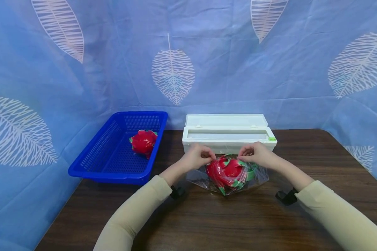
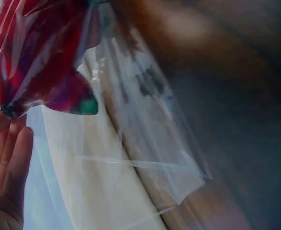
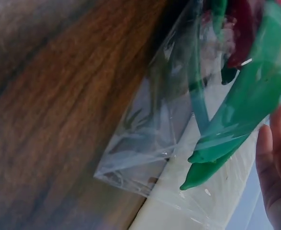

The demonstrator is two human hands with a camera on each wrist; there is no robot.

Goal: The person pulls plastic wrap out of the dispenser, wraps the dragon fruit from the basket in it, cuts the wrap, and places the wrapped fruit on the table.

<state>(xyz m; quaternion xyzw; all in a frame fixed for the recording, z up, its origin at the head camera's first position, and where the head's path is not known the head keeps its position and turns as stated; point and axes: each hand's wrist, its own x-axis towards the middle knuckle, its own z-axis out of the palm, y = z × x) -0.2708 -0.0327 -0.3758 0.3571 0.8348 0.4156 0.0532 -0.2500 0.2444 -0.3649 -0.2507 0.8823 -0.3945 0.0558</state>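
A red dragon fruit [image 1: 232, 168] with green-tipped scales lies on the table under clear plastic wrap [image 1: 197, 177], which spreads out past it on both sides. At its upper left, my left hand [image 1: 197, 157] pinches the wrap between thumb and fingers. My right hand [image 1: 258, 155] pinches the wrap at the upper right. The left wrist view shows the red skin [image 2: 39, 52] beneath creased film, close to the fingertips. Long green scales [image 3: 241, 100] show through the film in the right wrist view. Exact fingertip contact is partly hidden in both wrist views.
Right behind the hands stands a white wrap dispenser [image 1: 227, 142] with its lid [image 1: 226, 120] raised and a green slider [image 1: 272, 138] at its right end. A blue plastic basket [image 1: 110, 177] at left holds another red dragon fruit [image 1: 143, 142]. Leaf-patterned blue cloth [image 1: 213, 76] hangs behind.
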